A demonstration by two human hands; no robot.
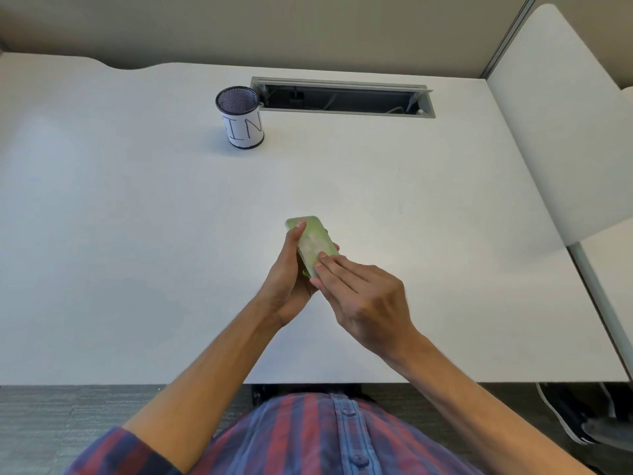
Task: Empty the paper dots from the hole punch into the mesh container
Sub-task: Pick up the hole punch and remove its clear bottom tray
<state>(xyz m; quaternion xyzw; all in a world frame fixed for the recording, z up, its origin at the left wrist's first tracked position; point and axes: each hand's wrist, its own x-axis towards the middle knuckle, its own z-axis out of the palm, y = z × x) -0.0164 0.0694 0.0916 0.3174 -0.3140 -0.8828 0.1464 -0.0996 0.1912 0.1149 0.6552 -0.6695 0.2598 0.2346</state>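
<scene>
Office cubicle: white desk (137, 234) with cable tray slot (342, 97), partition wall (308, 25), grey carpet (68, 416).

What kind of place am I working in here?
Most likely an office cubicle: a white desk with a built-in cable tray, a partition wall behind it, and a mesh container on top.

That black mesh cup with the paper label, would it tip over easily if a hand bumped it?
Probably yes. The mesh cup stands taller than it is wide on a smooth white desk, so a knock near its rim might topple or slide it. It looks empty and see-through, so it is likely light. Its round body would probably roll once down.
</scene>
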